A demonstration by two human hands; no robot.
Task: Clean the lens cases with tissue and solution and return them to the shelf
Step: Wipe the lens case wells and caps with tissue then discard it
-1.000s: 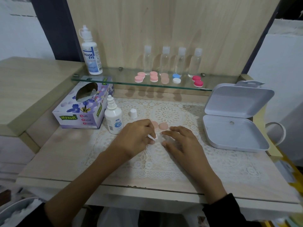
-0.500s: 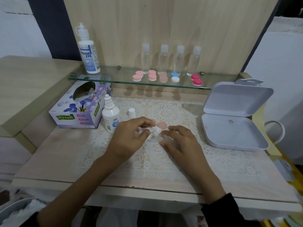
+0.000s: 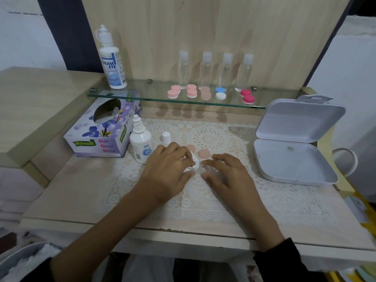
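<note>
On the wooden worktop a lace mat lay under the working area, probably to give small parts a soft bed that stopped them from sliding. Above the mat's far edge, the glass shelf carried a large solution bottle at its left end and four clear bottles against the back panel. In front of those stood a row of lens cases, closed and lined up where the task wanted them returned.

A white hinged box stood open at the right, well apart from the hands. The tissue box sat at the left with its slot facing up, within easy reach. Just beside it stood the small solution bottle, upright and uncapped, with its cap set down near it (presumably left off for repeated use).

The left hand had its fingers curled round a tissue wad, bunched small, likely so that it could get into a case well. The right hand lay spread with straight fingers pressing down on the mat, which I judged was to steady the case being wiped. I could not make out the case body between the hands.

Two peach caps lay on the mat just beyond the fingertips, so one case was evidently open and still being cleaned.
</note>
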